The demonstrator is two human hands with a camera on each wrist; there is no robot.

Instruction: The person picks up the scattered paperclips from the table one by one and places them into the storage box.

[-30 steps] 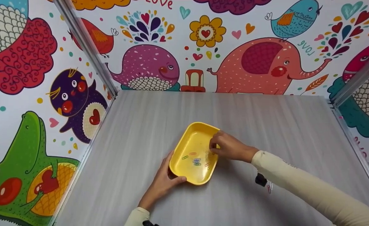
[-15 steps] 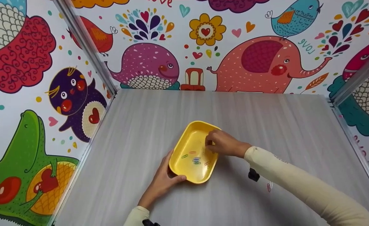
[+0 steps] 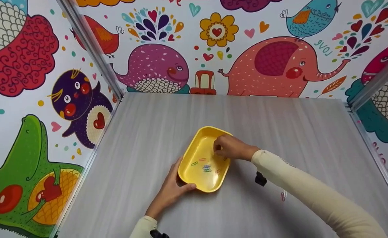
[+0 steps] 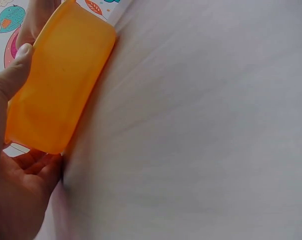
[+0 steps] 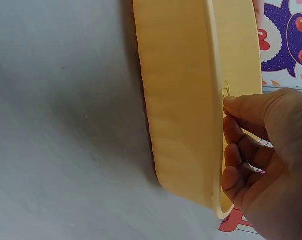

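Observation:
A yellow plastic tray point(image 3: 210, 184) rests on the table, with several coloured paper clips point(image 3: 207, 168) scattered on its floor. Its near left corner is in my left hand point(image 3: 170, 193), the thumb at the rim and the fingers around the outer wall. In the left wrist view the tray's outer wall point(image 4: 66, 80) shows between thumb and fingers. My right hand point(image 3: 231, 147) reaches over the right rim into the tray. Between its thumb and index fingertip it pinches a yellow paper clip point(image 5: 226, 89), seen in the right wrist view.
To the right of the tray a red paper clip point(image 3: 283, 197) and a pale one point(image 3: 285, 193) lie on the grey table point(image 3: 141, 132), close to the right sleeve. Walls with printed cartoon animals point(image 3: 269, 72) stand at the back and sides.
My right hand has shifted left, further over the inside of the tray. The left hand keeps its hold, and the tray and the loose clips stay in place.

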